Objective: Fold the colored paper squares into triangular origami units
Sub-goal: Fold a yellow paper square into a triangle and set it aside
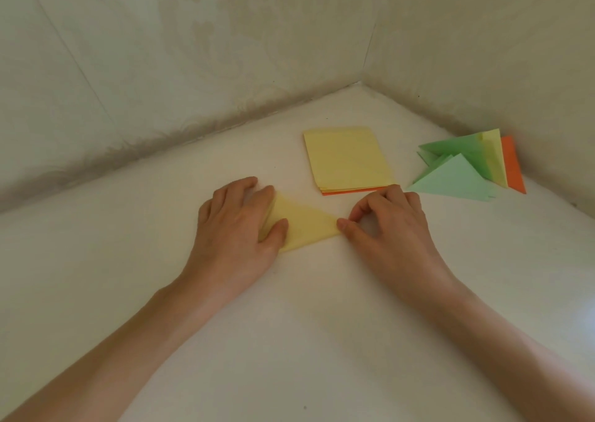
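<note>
A yellow paper folded into a triangle (307, 225) lies flat on the white surface (289, 341) between my hands. My left hand (240, 225) presses on its left part, thumb on top of the paper and fingers at its far left edge. My right hand (391, 225) pinches the triangle's right tip between thumb and forefinger. Behind them sits a stack of yellow paper squares (347, 161) with orange sheets at the bottom. To the right is a pile of folded triangles (463, 170), green, yellow and orange.
The white surface meets patterned walls (193, 67) at the back and right, forming a corner (362, 83). The folded triangles lean close to the right wall.
</note>
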`<state>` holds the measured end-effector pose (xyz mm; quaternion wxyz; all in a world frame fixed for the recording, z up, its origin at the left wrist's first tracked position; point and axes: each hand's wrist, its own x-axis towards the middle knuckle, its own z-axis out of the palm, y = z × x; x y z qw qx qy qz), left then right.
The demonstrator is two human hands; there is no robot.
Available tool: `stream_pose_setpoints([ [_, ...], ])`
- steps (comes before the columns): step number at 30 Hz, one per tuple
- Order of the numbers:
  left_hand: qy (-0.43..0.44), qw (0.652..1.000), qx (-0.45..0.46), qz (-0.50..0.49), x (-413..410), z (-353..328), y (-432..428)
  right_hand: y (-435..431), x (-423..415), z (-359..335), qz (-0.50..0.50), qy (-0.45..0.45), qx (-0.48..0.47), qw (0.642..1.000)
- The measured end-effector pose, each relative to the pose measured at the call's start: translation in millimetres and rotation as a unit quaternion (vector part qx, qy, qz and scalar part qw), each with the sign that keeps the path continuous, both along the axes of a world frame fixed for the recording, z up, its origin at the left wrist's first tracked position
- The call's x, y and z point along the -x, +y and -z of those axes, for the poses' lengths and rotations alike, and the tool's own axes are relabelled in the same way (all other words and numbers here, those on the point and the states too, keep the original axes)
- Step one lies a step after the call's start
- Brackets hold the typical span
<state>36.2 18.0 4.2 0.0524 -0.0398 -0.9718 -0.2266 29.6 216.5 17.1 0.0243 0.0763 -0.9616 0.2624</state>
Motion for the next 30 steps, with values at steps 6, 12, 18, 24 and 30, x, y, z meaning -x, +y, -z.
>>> stream_pose_setpoints([
  [6,-0.013,0.987,-0.158,0.035,1,-8,-2,-2,0,0,-0.011,-0.006,0.03,0.999],
  [12,-0.086,0.877,-0.473,-0.012,-2,-24,4,-4,-3,-9,-0.017,-0.029,0.286,0.958],
  [18,-0.125,0.8,-0.587,-0.015,-8,-28,7,-4,-1,-20,-0.027,-0.154,0.473,0.867],
  [24,-0.083,0.829,-0.553,0.028,-13,-29,4,-3,-2,-19,-0.068,-0.138,0.474,0.867],
  [30,-0.038,0.863,-0.501,0.055,-11,-29,3,-1,-2,-18,-0.08,-0.139,0.48,0.862],
])
